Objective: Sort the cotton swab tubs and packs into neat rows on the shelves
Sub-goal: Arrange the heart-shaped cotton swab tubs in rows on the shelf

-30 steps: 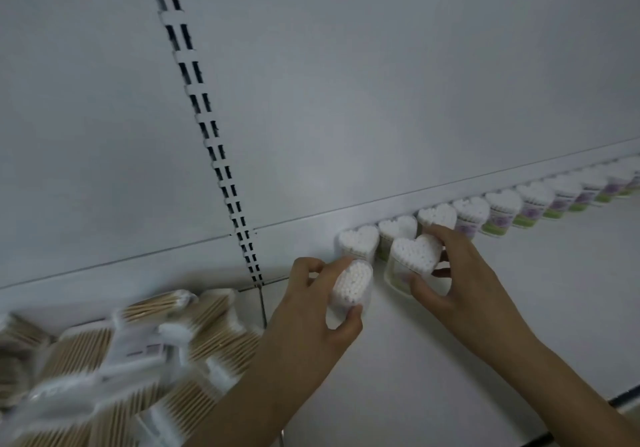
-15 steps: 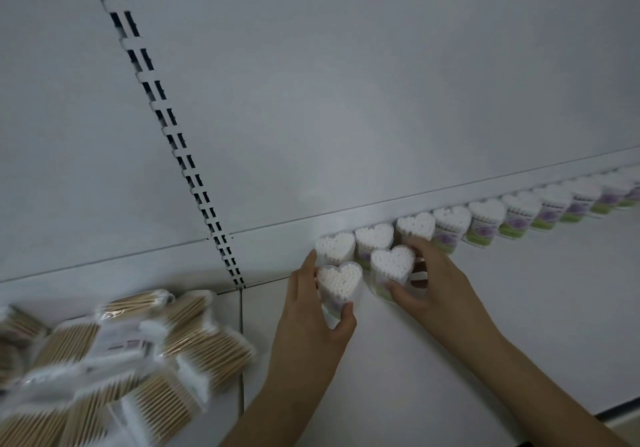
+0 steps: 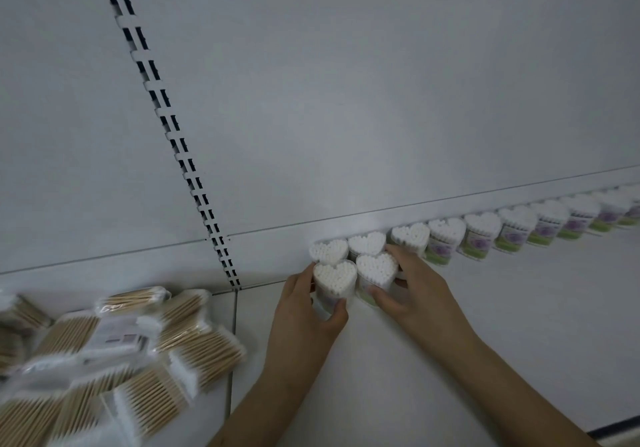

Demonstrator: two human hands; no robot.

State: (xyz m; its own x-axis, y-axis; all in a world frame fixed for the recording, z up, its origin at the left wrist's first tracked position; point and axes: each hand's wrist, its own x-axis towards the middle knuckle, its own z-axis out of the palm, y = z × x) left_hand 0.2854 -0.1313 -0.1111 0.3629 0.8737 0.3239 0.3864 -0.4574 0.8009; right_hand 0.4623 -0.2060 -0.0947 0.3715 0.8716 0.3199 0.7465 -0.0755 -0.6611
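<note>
- The left hand (image 3: 304, 311) grips a clear heart-shaped tub of white cotton swabs (image 3: 334, 282), fingers curled round its far left side and thumb hooked on its near edge; the tub stands upright on the white metal shelf (image 3: 450, 394).
- The right hand (image 3: 412, 294) holds a second clear heart-shaped swab tub (image 3: 376, 271), touching the first tub on its right side, thumb on the near wall and fingers curled behind it.
- Directly behind the first tub, against the white back panel (image 3: 346, 100), runs a long row of matching heart-shaped tubs (image 3: 446, 238) with purple and green labels, stretching away to the right.
- Left of the first tub, past the slotted white upright (image 3: 180, 145), lies a loose heap of clear packs of wooden-stick cotton swabs (image 3: 114, 349).
</note>
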